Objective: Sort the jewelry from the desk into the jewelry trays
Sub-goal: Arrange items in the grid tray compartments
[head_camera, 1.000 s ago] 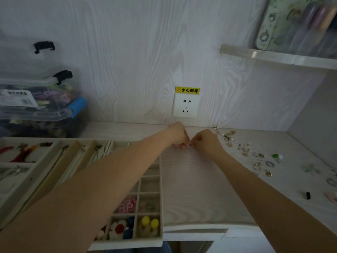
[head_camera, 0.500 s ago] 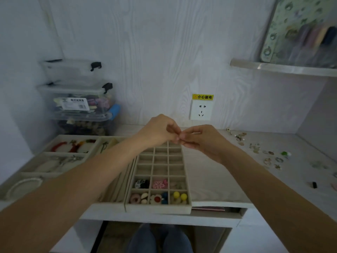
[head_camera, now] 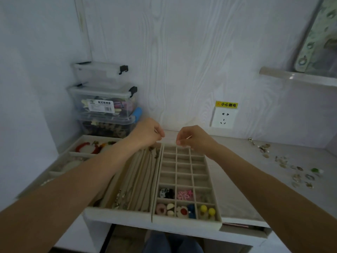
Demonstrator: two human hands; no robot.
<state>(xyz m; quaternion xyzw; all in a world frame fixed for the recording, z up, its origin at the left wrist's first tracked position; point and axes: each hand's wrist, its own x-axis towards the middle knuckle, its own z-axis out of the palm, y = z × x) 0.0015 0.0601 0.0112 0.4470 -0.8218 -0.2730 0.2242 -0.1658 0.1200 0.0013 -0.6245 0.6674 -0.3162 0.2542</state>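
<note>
Jewelry, a scatter of small metal rings and charms [head_camera: 299, 172], lies well to the right on my pale desk [head_camera: 237, 179], apart from the beige velvet compartment tray [head_camera: 184, 172]. I hold my left hand [head_camera: 147, 133] and right hand [head_camera: 194, 138] above the tray's far end, fingertips pinched. Probably a fine piece is stretched between them for laying straight, but I cannot make it out

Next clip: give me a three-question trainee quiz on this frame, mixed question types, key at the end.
1. True or false: the beige gridded jewelry tray has its far compartments filled.
2. Which holds the two yellow ball pieces? A near-right cell, B far-left cell, C clear lidded storage boxes.
3. The loose small metal jewelry lies on the desk to the tray's ____.

Key: 1 false; 2 A; 3 right.
</note>
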